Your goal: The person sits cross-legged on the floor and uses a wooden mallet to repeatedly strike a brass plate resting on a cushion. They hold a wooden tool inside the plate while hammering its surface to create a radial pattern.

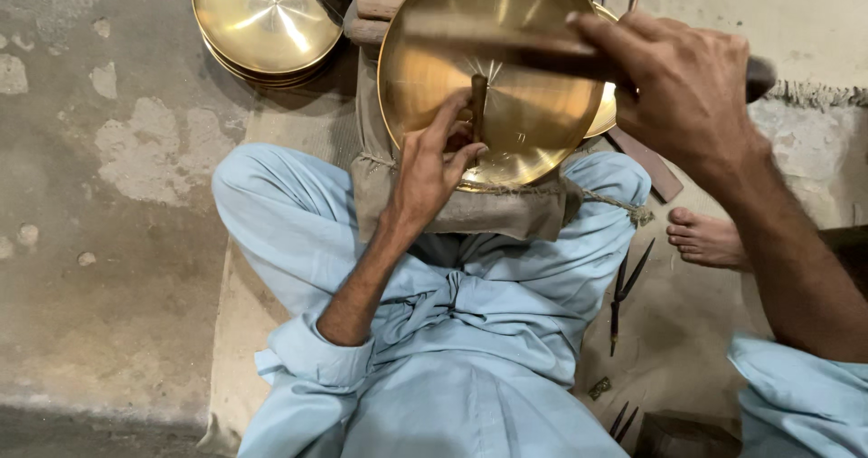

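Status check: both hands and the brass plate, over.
Left hand pinches upright punch on brass plate. Right hand grips hammer above it. Nothing between hammer and punch.

No packages, labels, signs, screens

A round brass plate (520, 105), polished and shiny with fine scored lines meeting at its centre, leans tilted on a burlap-covered rest. A short dark punch (477, 105) stands against its middle, pinched between fingers. A dark-headed hammer (542, 56) lies across the plate's upper half, blurred
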